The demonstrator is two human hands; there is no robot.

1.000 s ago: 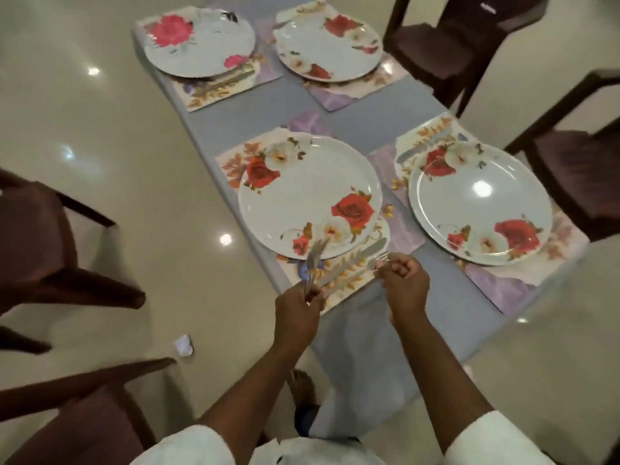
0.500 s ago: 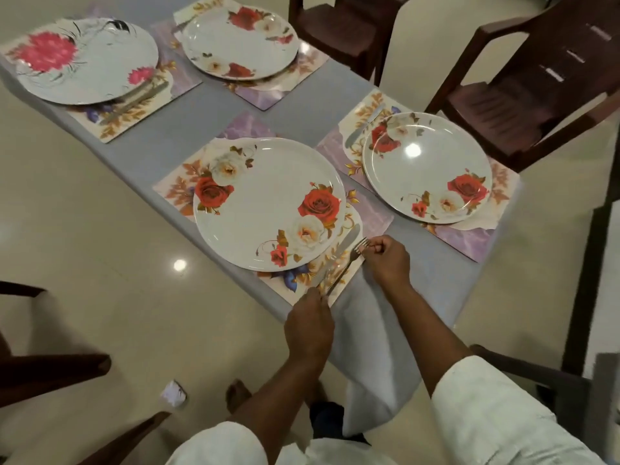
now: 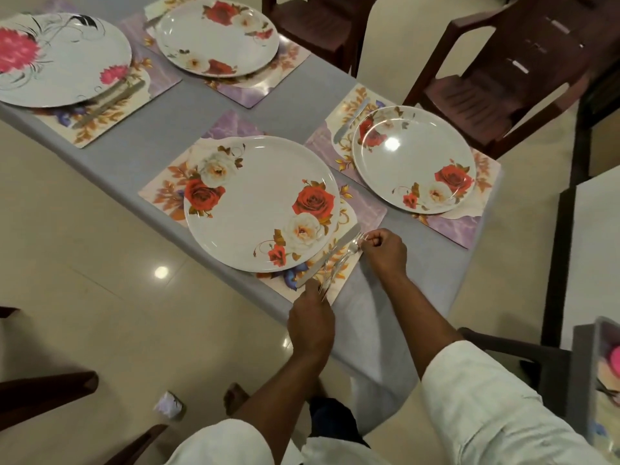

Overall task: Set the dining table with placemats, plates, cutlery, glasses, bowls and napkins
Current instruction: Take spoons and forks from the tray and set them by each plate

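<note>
On the near placemat, beside the rose-patterned plate, a knife lies flat along the plate's rim, and a fork lies just beside it toward the counter's near edge. The right hand has its fingers curled, pinching the fork at its tined end, while the left hand pinches the handle end down by the mat's corner. The main risk sits in that corner: the mat reaches right to the counter's edge, and the fork's handle is close to it, so a careless nudge while straightening could send the fork off onto the floor. A push toward the plate could also knock the knife askew or under the rim. The grey cloth hangs loose over the corner here, so a sleeve catching it might drag the whole setting.
</note>
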